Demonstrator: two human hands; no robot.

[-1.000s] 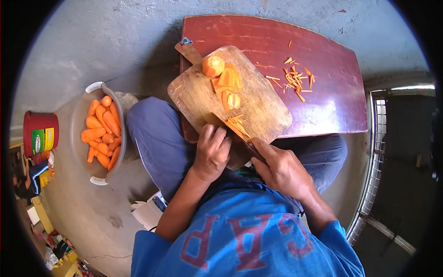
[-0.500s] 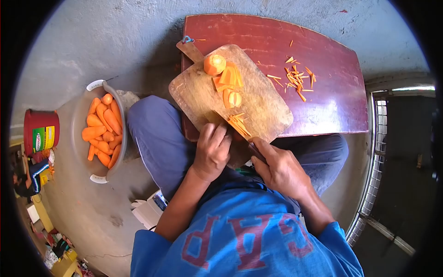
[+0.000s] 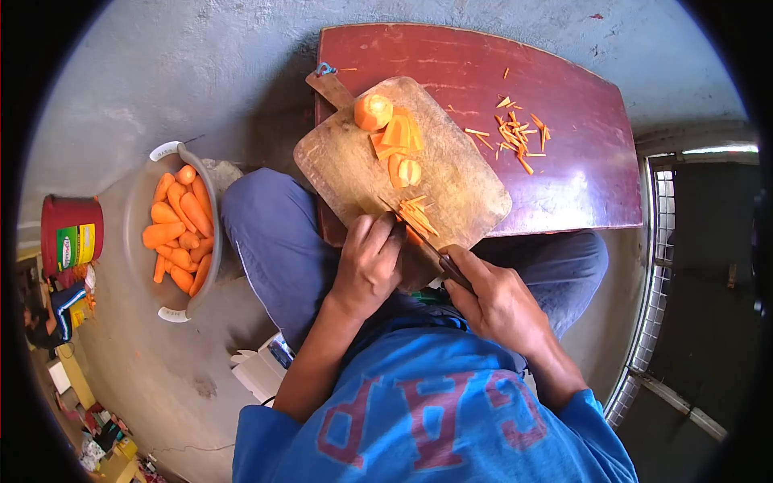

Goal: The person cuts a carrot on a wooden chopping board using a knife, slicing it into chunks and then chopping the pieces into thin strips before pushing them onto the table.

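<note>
My right hand (image 3: 501, 302) is wrapped round the dark handle of a knife (image 3: 456, 273). Its blade slants up and left across the near edge of a wooden cutting board (image 3: 463, 173). Curled fingers of my left hand (image 3: 369, 262) press on a carrot piece (image 3: 413, 236) beside the blade; only a bit of orange shows, the rest is hidden. Just beyond the blade lies a small pile of carrot sticks (image 3: 417, 216). Farther up the board are a thick carrot chunk (image 3: 374, 113), flat carrot slices (image 3: 398, 135) and a shorter cut piece (image 3: 404, 171).
Under the board is a red table (image 3: 580, 173) with scattered carrot sticks (image 3: 514, 135). A grey basin (image 3: 138, 233) of peeled carrots (image 3: 193, 211) stands on the floor at left, near a red bucket (image 3: 71, 233). An opened box (image 3: 259, 366) lies beside my left leg.
The knife blade has tilted and shifted slightly, so more of its handle and some orange beside my left fingertips now show. My right hand has moved a little down and right.
</note>
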